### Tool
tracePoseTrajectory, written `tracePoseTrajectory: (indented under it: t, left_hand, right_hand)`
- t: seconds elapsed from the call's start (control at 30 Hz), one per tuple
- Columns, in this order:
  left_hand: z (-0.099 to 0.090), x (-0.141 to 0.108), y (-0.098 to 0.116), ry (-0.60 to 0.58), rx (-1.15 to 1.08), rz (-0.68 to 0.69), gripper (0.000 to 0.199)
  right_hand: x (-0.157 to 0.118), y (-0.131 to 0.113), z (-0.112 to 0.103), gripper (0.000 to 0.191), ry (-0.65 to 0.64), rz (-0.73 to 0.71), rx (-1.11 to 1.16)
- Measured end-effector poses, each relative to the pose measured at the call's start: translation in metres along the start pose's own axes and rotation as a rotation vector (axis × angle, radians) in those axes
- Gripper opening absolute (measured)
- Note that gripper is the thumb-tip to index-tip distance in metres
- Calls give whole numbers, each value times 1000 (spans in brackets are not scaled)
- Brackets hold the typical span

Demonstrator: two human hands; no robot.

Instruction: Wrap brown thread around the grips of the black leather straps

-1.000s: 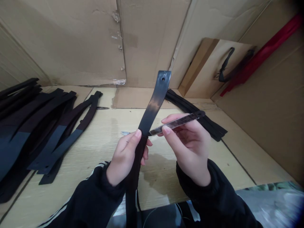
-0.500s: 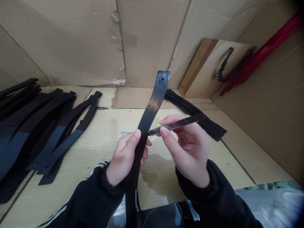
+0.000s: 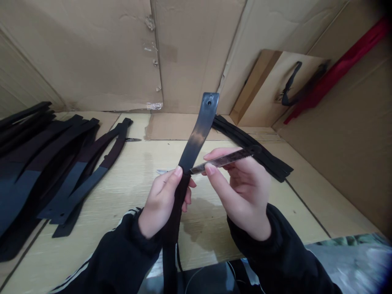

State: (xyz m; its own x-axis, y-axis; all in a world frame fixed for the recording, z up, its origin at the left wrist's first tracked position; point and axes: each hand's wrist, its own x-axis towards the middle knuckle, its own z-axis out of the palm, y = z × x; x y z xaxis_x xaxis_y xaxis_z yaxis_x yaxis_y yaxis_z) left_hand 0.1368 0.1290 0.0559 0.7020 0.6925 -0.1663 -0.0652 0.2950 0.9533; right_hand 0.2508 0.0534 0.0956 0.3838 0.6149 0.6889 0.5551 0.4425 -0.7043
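Observation:
A long black strip [image 3: 198,136], glossy at its upper end with a small hole near the tip, stands tilted in front of me. Fabric-like dark covering wraps its lower length. My left hand [image 3: 162,196] is closed around it at the edge of that covering, thumb on the front. Between the thumb and fingers of my right hand [image 3: 241,188] is a thin, flat blade [image 3: 222,160]. The blade's left tip touches or nearly touches the strip's right edge, just beside my left thumb.
Several black and grey-blue strips [image 3: 70,175] lie piled at the left of the table [image 3: 128,171]. More black strips [image 3: 254,149] lie behind my right hand. Cardboard walls [image 3: 192,49] enclose the back, with a paper bag [image 3: 260,90] and red cloth [image 3: 339,69] at the right.
Hardly anything differs: the blade and both hands keep nearly the same place against the strip. The view has shifted very slightly.

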Motion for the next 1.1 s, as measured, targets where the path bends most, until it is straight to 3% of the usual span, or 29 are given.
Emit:
tracePoseTrajectory:
  t: [0.7,0.9,1.1]
  left_hand:
    - [0,-1,2,-2,45,2,45]
    - [0,-2,1,14,19,-8,44]
    - [0,-1,1,5,14,8,44]
  right_hand:
    - [4,-2,-2,9,-65,-17,-58]
    - [3,-3,-3,14,5,-20,-49]
    - [3,-4,-2,11,-52,-32,-22]
